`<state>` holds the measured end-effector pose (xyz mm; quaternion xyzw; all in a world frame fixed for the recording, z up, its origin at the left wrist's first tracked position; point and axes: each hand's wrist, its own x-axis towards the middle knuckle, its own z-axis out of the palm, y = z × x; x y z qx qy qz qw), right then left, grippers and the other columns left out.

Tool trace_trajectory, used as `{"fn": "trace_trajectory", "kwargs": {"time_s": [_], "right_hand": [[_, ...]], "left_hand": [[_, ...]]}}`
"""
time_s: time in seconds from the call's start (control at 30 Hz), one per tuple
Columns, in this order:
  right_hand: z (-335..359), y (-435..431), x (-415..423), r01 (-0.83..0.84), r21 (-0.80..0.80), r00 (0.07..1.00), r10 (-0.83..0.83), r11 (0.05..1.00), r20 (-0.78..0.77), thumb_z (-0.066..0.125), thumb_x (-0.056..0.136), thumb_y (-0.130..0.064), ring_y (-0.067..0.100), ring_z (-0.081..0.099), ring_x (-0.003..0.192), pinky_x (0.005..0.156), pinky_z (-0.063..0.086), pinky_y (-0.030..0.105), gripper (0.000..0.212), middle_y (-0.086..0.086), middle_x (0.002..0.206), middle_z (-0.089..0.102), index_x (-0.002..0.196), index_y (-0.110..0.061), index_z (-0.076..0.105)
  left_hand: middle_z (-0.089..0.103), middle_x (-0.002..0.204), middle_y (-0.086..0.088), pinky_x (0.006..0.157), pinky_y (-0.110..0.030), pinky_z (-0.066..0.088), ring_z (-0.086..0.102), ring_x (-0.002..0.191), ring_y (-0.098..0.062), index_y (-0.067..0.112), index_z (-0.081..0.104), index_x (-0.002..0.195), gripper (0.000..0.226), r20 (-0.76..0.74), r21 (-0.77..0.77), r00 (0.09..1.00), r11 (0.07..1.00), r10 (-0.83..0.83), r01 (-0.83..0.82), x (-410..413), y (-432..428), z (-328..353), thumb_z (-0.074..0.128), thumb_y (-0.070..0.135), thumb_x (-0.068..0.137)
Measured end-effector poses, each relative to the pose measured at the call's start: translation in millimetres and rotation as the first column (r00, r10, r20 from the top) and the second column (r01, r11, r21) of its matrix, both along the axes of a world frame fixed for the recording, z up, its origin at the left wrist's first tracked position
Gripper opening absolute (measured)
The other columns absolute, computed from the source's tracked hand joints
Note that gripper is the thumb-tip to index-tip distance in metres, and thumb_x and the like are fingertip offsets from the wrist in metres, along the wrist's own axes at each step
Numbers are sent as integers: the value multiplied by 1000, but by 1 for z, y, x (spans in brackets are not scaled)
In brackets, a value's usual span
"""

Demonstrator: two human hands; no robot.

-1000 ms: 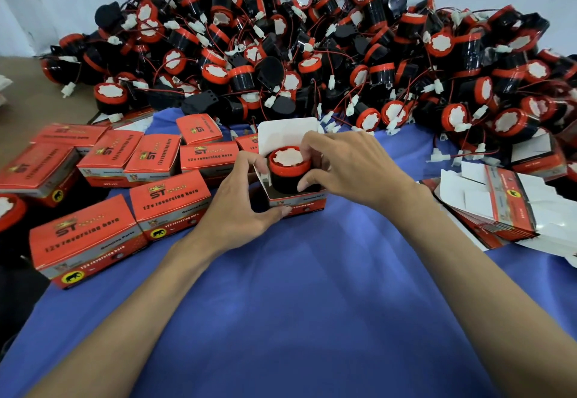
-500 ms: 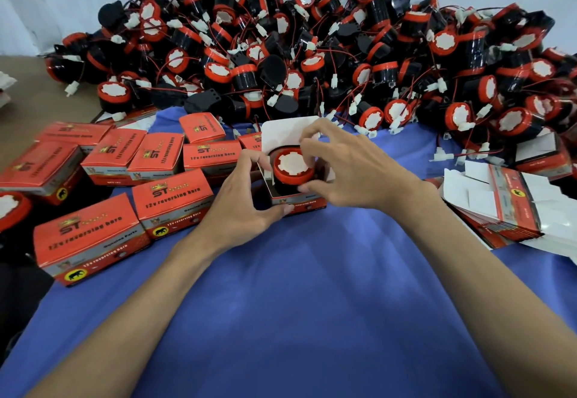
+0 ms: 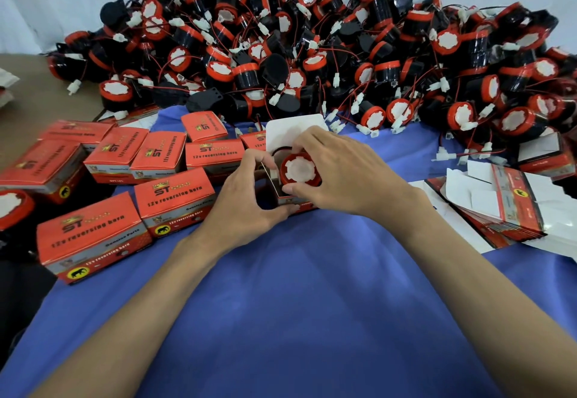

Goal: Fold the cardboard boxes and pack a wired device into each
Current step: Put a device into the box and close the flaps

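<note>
A horn [image 3: 300, 171] sits in the open box [image 3: 292, 131], fingers of the right hand [image 3: 340, 174] clamped on it, left hand [image 3: 246, 199] gripping the box's nine-o'clock side.

Two bare forearms were in view. The left forearm [image 3: 150, 297] ran in from the 7 o'clock edge of the frame and ended at the left hand [image 3: 246, 198]. The right forearm [image 3: 468, 272] ran in from the 4 o'clock edge and ended at the right hand [image 3: 340, 176]. Both arms were uncovered from frame edge to wrist. Wrists and fingers were bare.
</note>
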<state>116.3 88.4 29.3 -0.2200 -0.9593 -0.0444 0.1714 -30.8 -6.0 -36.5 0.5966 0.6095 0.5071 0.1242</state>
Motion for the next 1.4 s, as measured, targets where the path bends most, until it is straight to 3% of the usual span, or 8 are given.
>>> {"fn": "trace_trajectory", "kwargs": {"time_s": [0.13,0.37,0.57,0.73,0.93,1.17,1.23,1.4], "right_hand": [[-2,-1,-3,32,5,998,-32,999,52,53,87,-48,21,50,109,87,33,29,52,-1,119,60,127,-17,45],[-1,-1,1,95,-30,992,-92,995,84,42,90,-58,9,49,114,105,13,43,43,-11,119,53,125,-34,50],[-6,-1,-4,101,31,961,-106,994,255,34,98,-47,20,59,100,105,15,47,38,-6,112,61,128,-27,47],[1,0,0,112,-43,974,-101,993,205,38,93,-59,13,50,115,107,14,54,43,-11,121,55,124,-34,54],[6,-2,0,-16,-19,979,19,1000,202,44,97,-37,10,51,112,108,17,47,30,-12,120,55,124,-39,58],[13,-7,-4,-81,13,939,72,997,336,37,97,-23,21,47,81,77,37,34,28,-3,96,65,96,-23,65],[16,-12,-2,-75,-20,924,77,997,375,37,97,-20,23,40,78,81,37,39,24,0,97,62,101,-20,61],[18,-23,-1,-20,-125,884,76,992,462,40,96,-16,27,46,114,103,23,65,32,-4,116,53,126,-24,50]], "left_hand": [[55,115,20,91,-13,46,56,110,2,33,38,115,70,-10,-6,1000,1000,-24,24,1,-1,1,88,18,68],[54,115,18,91,-10,44,55,109,2,31,37,121,72,-5,-33,999,999,-43,43,-3,0,-1,86,16,70],[54,114,15,92,-18,46,58,106,-6,30,36,120,70,-29,-50,999,998,-44,42,-4,-1,-1,85,15,72],[55,112,17,88,-10,44,59,105,-3,37,35,116,70,-9,-57,998,997,-55,54,-4,-1,-2,84,14,71],[52,123,24,93,-7,40,51,116,7,46,36,121,76,-15,-28,997,996,-79,79,-3,0,0,83,11,73],[45,130,24,93,-3,37,46,120,10,41,33,130,80,-22,-31,997,996,-81,80,-3,-1,0,83,13,74],[46,129,24,92,-3,37,47,117,12,39,34,130,79,-17,-28,996,996,-84,83,-3,-1,0,83,12,74],[49,125,20,88,0,37,50,109,16,37,36,128,76,-23,-12,996,996,-86,86,-2,0,1,83,13,74]]}}
